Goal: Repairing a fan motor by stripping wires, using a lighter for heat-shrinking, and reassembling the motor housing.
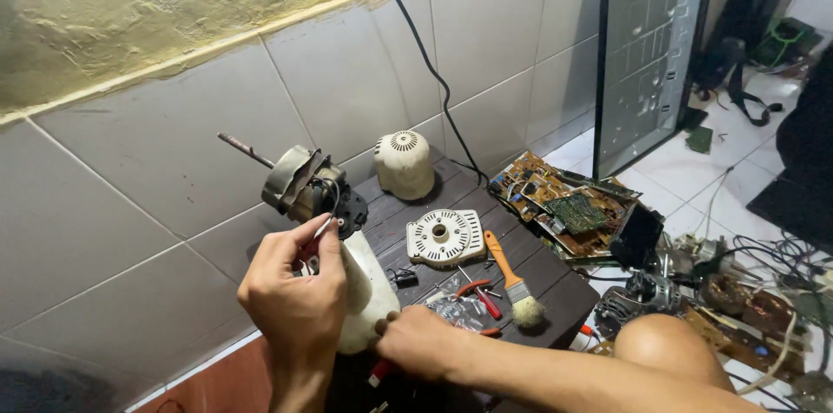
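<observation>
A fan motor [304, 186] with a bare metal shaft sticks up from a white fan neck [369, 296] that lies on a dark slatted table [555, 287]. My left hand [295, 296] is raised in front of the motor and pinches a thin white wire [324, 226] that runs into it. My right hand [423, 344] rests low on the table, its fingers closed on the lower end of the white neck. A white domed motor cover [404, 164] and a round white vented plate [445, 237] sit just behind.
An orange-handled brush [514, 285], red-handled pliers [482, 298] and a small clear bag [458, 313] lie by my right hand. Circuit boards [564, 203] are piled at the table's right end. A black cable [425, 57] hangs down the tiled wall. My knee [668, 348] and more motor parts are at the right.
</observation>
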